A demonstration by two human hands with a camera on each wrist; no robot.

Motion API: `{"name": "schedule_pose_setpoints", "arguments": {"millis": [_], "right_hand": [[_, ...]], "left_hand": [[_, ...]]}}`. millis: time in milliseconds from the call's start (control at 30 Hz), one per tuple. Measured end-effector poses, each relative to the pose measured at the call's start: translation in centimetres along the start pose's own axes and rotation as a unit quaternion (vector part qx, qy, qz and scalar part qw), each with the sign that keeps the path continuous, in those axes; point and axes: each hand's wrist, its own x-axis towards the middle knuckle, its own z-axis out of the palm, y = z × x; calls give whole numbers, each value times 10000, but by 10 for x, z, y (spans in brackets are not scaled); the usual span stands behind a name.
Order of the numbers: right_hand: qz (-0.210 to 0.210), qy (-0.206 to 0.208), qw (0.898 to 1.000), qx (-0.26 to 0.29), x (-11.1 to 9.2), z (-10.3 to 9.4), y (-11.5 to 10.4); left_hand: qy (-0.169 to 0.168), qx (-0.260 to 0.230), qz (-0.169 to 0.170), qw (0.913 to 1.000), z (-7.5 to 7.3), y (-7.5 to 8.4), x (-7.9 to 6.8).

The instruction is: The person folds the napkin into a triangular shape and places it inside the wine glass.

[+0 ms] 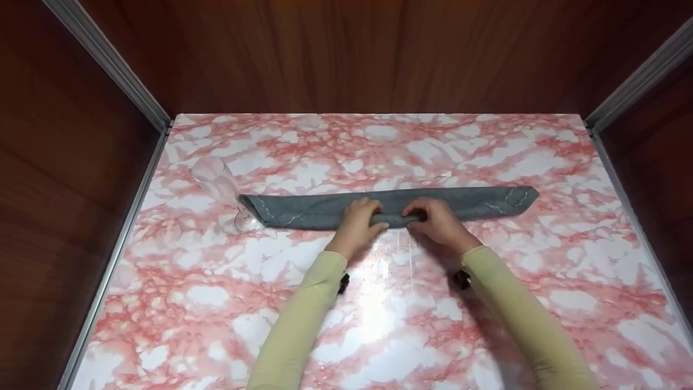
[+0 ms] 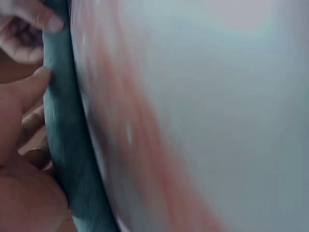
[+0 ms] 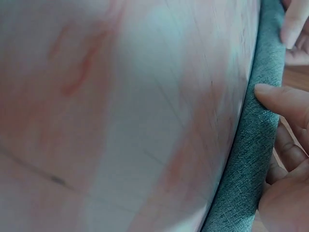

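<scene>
A gray-green cloth [image 1: 314,211], folded into a long strip, lies on a red-and-white marbled desk [image 1: 211,319]. At the cloth's middle, the left hand [image 1: 357,222] and right hand [image 1: 439,222], slightly apart, each pinch its rolled near edge between thumb and fingers. A clear stemmed glass [image 1: 215,179] sits beside the cloth's left end. 2 pale yellow sleeves [image 1: 300,319] extend from its near side; beyond its far side rises a brown wood-grain panel [image 1: 346,54].

The cloth [image 1: 311,211] looks matt and woven, the tabletop [image 1: 211,298] smooth and glossy, the walls [image 1: 352,54] wooden, the strips [image 1: 110,59] metal.
</scene>
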Motion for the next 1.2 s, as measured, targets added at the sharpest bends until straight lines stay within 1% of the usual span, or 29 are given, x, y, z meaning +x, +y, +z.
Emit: {"name": "schedule_pose_setpoints", "arguments": {"millis": [67,200,267,433,600,667,733,900,1000,1100,1200], "right_hand": [[9,-56,9999,88,1,1,0],[-19,-151,9998,153,2,0,0],[-7,-234,9996,155,3,-2,-1],[84,-457,9989,87,6,-6,-2],[118,-594,9981,71,8,-10,-3],[173,-672,9976,91,8,-12,-4],[234,-745,9969,128,8,-13,-4],[264,-815,9959,275,8,-14,0],[214,-722,9962,437,7,-12,2],[187,-603,9952,749,4,-11,3],[172,-496,9943,931,2,-11,5]], "left_hand": [[8,-36,43,10000,2,2,1],[62,-74,-38,9999,2,3,0],[96,13,-31,9999,1,4,-1],[169,673,182,9974,-1,11,0],[110,1475,456,9880,-3,18,2],[86,1660,518,9847,-3,20,2],[53,1679,561,9842,-3,21,2],[-63,1505,571,9869,-3,20,2],[-40,1456,557,9878,-2,17,3],[21,1371,514,9892,-2,15,3],[33,1180,463,9919,-3,13,3]]}}
